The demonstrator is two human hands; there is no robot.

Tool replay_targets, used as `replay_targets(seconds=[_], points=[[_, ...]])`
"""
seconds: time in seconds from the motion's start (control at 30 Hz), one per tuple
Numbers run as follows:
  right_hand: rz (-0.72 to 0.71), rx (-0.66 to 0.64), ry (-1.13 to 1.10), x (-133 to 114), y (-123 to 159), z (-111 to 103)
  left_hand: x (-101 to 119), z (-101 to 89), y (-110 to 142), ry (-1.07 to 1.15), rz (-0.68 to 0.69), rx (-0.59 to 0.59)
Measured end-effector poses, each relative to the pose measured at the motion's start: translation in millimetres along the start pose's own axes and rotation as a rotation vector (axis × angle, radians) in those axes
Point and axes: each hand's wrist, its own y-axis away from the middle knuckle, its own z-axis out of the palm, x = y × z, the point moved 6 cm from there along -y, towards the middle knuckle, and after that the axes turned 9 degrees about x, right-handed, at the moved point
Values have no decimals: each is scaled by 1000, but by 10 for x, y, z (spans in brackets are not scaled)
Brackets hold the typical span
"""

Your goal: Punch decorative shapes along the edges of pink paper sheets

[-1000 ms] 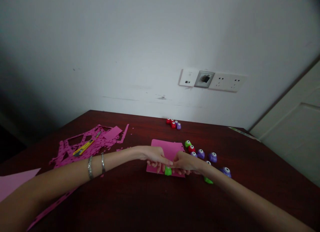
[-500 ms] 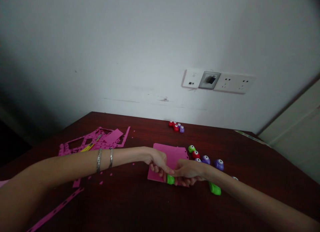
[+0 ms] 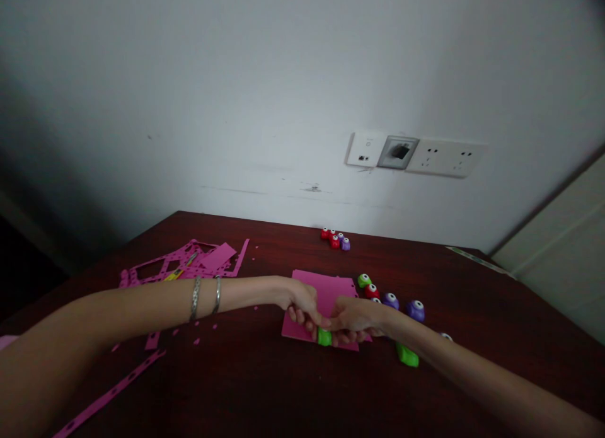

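Head view: left hand (image 3: 303,304) and right hand (image 3: 355,316) pinch green punch (image 3: 324,338).

a dark red-brown table (image 3: 274,394) spans the lower half of the frame. pink sheets (image 3: 326,289) lie below centre, with small eye-topped red and purple pieces (image 3: 334,241) above them and green, red and purple ones (image 3: 416,310) to their right. punched pink scraps (image 3: 220,256) sprawl at centre left, a pink strip (image 3: 111,391), seemingly holed, at lower left.
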Motion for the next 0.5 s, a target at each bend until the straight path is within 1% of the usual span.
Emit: replay_targets(seconds=[0.13,0.3,0.5], points=[[-8,-10,-41,-4,9,26,26,4,18,-49,34,14],[31,-19,-17,-14,19,37,63,34,26,-116,108,-21],[14,-24,-12,-42,51,57,8,14,32,-34,15,5]])
